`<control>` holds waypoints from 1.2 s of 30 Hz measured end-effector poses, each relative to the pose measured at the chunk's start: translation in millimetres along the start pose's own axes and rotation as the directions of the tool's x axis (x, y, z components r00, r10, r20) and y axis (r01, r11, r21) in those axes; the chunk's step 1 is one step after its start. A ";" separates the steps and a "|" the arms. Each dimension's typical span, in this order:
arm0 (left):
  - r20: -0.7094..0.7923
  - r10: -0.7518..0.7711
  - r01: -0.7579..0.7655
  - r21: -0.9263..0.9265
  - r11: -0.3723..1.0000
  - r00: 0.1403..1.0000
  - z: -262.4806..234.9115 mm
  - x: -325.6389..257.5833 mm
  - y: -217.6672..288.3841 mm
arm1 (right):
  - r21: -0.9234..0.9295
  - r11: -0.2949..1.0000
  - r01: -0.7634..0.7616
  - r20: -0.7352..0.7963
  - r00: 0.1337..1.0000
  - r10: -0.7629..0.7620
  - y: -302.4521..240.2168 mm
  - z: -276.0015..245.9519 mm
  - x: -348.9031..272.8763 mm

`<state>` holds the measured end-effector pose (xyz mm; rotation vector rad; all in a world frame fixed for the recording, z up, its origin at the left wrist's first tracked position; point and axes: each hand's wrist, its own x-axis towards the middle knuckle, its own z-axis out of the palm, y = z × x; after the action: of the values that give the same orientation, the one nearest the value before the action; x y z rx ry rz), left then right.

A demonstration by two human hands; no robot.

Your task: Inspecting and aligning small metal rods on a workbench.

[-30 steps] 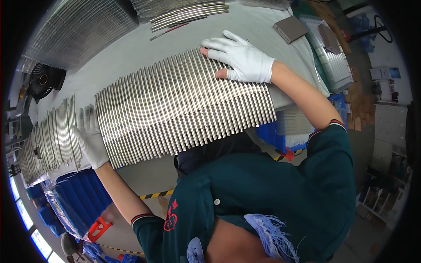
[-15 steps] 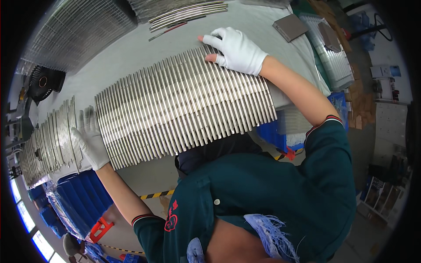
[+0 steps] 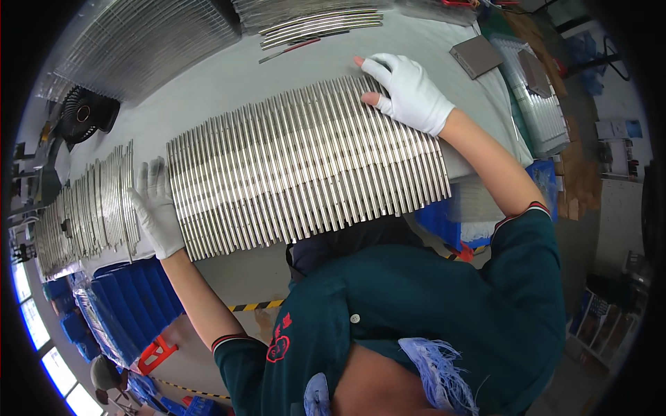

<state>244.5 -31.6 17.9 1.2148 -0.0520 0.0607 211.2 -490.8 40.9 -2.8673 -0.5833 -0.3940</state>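
Observation:
A long row of shiny metal rods lies side by side across the table in front of me. My left hand, in a white glove, rests upright along the row's left end with its fingers stretched out. At the far right edge of the row is my right hand, gloved in white with bare thumb and index tips. Its thumb and index are spread apart over the rod ends, and no rod is lifted in it. A second, looser group of metal rods lies left of my left hand.
Several curved metal strips and a thin red-and-dark tool lie at the back of the pale table cover. Clear plastic trays stack up at far left, near a black fan. A grey-brown block sits at far right.
The whole view has shifted slightly, so the table things appear farther right. Both hands keep about the same places against the row of rods.

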 end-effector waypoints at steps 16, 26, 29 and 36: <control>-0.003 -0.012 0.012 0.130 0.991 1.000 11.7 -5.5 5.2 | 0.124 0.974 0.188 0.351 0.910 -0.221 -93.9 -32.5 -75.7; 0.195 0.212 -0.174 0.978 -0.114 0.958 41.0 -34.1 8.7 | 0.128 0.940 0.317 0.270 0.900 -0.341 -84.8 -20.1 -30.7; 0.090 0.226 -0.043 0.978 -0.204 0.970 54.9 -40.1 6.8 | 0.148 0.940 0.309 0.251 0.907 -0.338 -83.8 -21.4 -31.6; 0.042 0.189 -0.004 0.980 -0.197 0.981 73.5 -41.2 9.9 | 0.045 0.984 0.173 0.294 0.939 -0.179 -21.0 -44.5 -78.7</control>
<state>202.1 -97.9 49.7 2.9593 0.0371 0.4001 123.1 -510.2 62.6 -2.8845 -0.8938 0.0229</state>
